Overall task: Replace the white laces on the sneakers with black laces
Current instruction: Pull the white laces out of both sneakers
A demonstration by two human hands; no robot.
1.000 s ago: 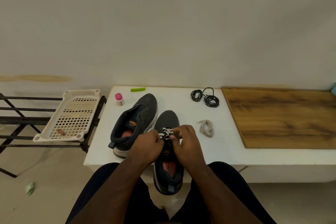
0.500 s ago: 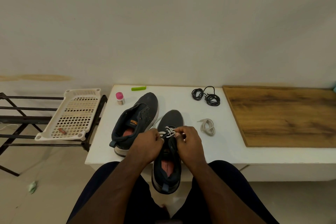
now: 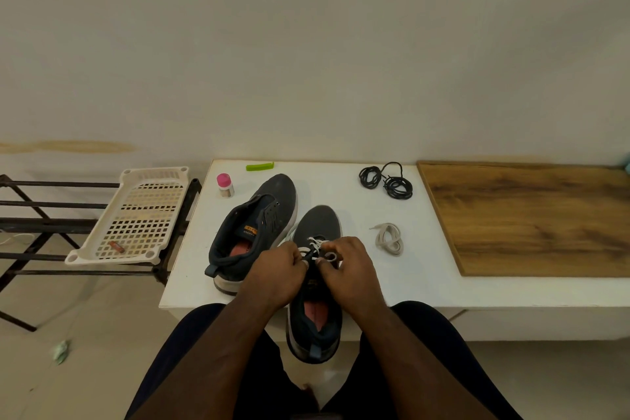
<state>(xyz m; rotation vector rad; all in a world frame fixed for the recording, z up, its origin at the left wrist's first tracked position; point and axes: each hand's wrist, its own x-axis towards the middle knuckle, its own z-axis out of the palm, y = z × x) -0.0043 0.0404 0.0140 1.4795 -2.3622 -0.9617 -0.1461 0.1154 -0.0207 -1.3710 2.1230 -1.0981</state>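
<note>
White lace (image 3: 317,246) threaded through the near dark grey sneaker (image 3: 315,283), heel overhanging the front edge of the white table (image 3: 341,187). Pinched between curled fingers of left hand (image 3: 274,274) and right hand (image 3: 351,268), both resting on the tongue. Second dark grey sneaker (image 3: 254,232) laceless, just beside on the left. Coiled black laces (image 3: 387,181) near the back edge; loose white lace (image 3: 390,239) lying to the right, between sneaker and wooden board (image 3: 531,218).
</note>
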